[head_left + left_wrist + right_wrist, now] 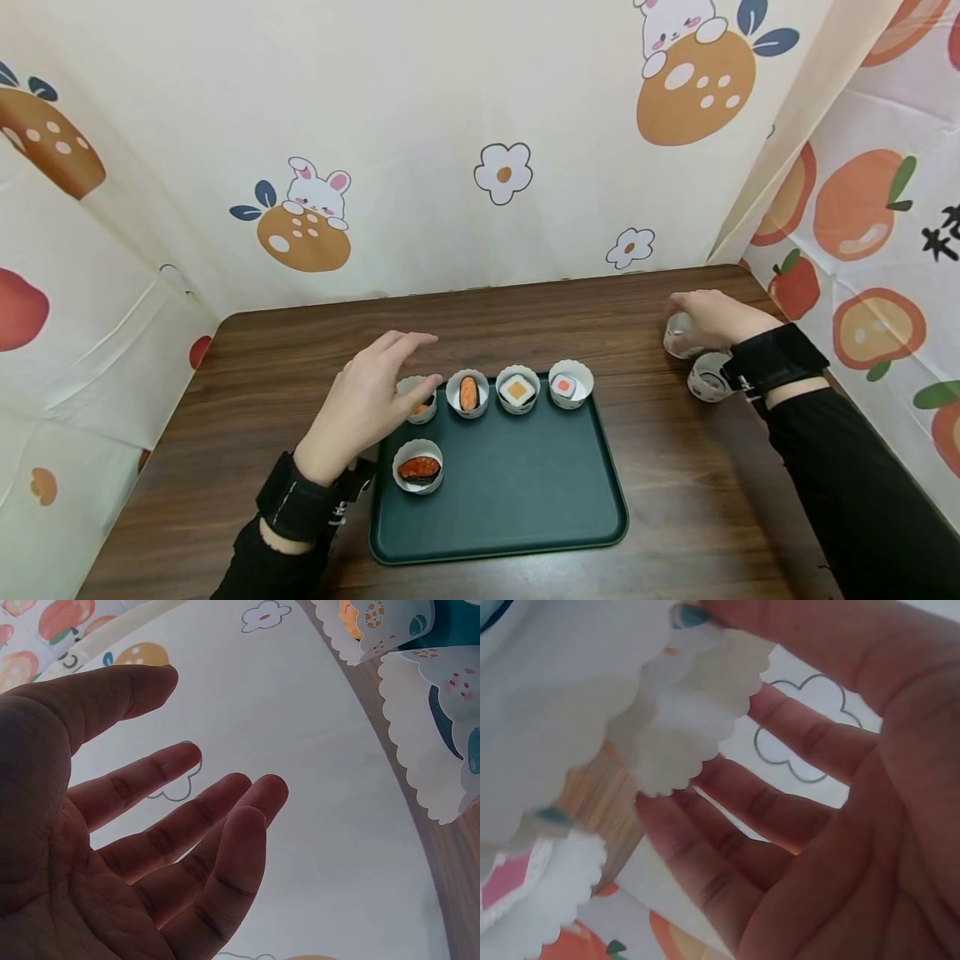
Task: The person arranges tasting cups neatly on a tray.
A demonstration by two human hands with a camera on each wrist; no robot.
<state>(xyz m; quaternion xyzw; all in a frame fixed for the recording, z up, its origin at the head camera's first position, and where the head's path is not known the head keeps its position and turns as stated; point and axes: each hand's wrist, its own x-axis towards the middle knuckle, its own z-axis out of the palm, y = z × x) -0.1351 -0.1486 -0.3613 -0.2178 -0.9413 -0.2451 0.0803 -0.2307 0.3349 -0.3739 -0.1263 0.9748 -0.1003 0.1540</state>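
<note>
My left hand [366, 398] hovers over the left edge of the dark green tray [517, 487], fingers loosely spread and holding nothing. It partly hides a scalloped paper cup [425, 412] at the tray's upper left corner. At the far right, my right hand [708, 319] pinches the rim of a paper cup [678, 340]; in the right wrist view, the fingers [727, 787] lie against its scalloped edge [694, 724]. Close to that wrist stands a second paper cup [708, 379], partly covered by the wristband.
Along the tray's back edge stand cups with an orange-topped sushi piece [468, 393], a white-and-yellow piece [517, 390] and a white-and-orange piece [564, 385]. A red-topped sushi piece [418, 469] sits in a cup at front left. Printed cloth walls [420, 225] border the wooden table [675, 517].
</note>
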